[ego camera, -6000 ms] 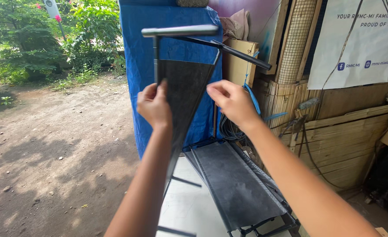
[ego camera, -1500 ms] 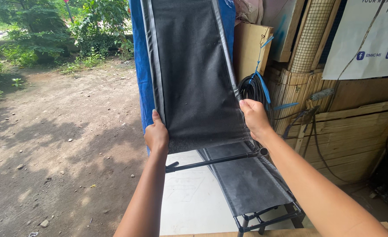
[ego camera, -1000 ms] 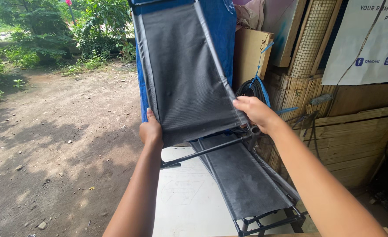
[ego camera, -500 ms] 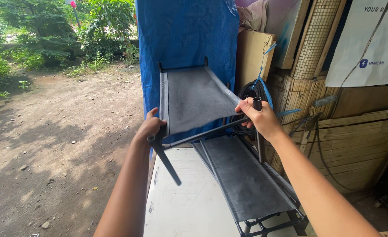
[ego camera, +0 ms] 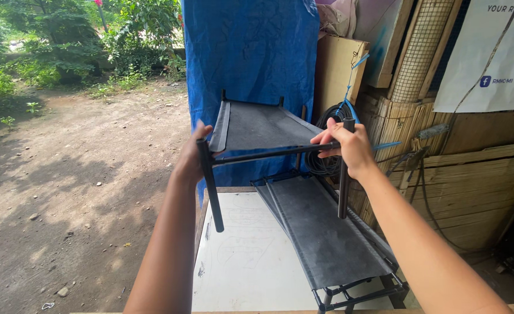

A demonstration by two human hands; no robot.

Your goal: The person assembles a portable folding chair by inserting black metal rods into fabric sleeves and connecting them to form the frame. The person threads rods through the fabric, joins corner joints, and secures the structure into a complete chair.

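Here, folding rack (ego camera: 262, 125) held level between both hands — left hand (ego camera: 192, 160) and right hand (ego camera: 344, 146) fingers wrapped on near corners, long axis running away from person.

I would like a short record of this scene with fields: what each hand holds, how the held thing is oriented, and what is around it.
left hand: grips the near left corner of the black metal shelf
right hand: grips the near right corner of the same shelf
shelf orientation: surface about level, near legs pointing down
below: second black rack lying on a white board
behind: blue tarp, cardboard box, bamboo wall
left side: dirt ground, green plants
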